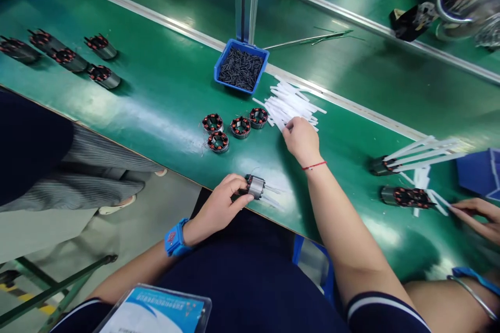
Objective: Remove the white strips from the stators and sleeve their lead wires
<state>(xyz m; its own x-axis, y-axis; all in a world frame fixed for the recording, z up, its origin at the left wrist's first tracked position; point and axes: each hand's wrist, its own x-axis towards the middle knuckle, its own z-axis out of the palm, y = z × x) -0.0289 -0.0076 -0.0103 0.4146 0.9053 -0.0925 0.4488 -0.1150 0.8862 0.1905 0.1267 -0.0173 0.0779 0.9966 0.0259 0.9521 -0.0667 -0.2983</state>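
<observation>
My left hand (pixel 224 200) is closed round a motor stator (pixel 256 187), a short metal cylinder lying on its side at the table's near edge. Pale thin strips or wires stick out of the stator's right end. Farther forward, my right hand (pixel 300 140) reaches to the near edge of a pile of white strips (pixel 291 101). Its fingertips are pinched together among the strips; whether one is between them is hidden. Left of that hand, several ring-shaped stators (pixel 240 127) with copper windings rest on the green table (pixel 167 109).
A blue bin (pixel 222 80) of small black pieces stands by a metal post (pixel 246 0). More stators (pixel 103 76) sit at far left. At right, a co-worker's hand (pixel 478 216) is near stators (pixel 406 196) with white strips. Another person's hand shows across the table.
</observation>
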